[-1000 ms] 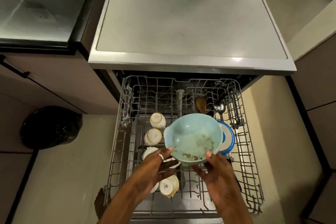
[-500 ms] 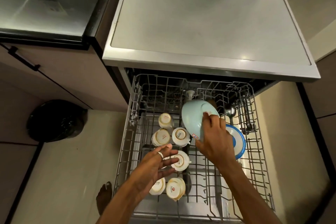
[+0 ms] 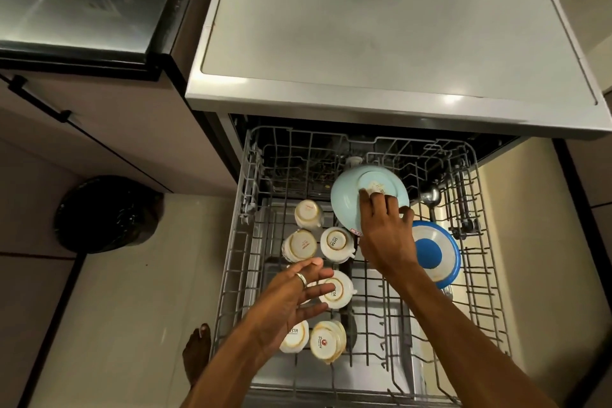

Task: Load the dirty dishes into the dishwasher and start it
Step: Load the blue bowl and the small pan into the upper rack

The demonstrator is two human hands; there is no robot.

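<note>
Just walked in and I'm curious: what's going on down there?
A person is loading a dishwasher. Their right hand holds a pale blue bowl, turned bottom-up, at the back of the pulled-out rack. The left hand hovers open above the upside-down cups, holding nothing. A blue-and-white dish sits in the rack beside the bowl.

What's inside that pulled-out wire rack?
Six upturned cups, a light-blue bowl gripped by the right hand, a blue-and-white dish and a metal spoon. Anything beneath the left hand is hidden.
</note>
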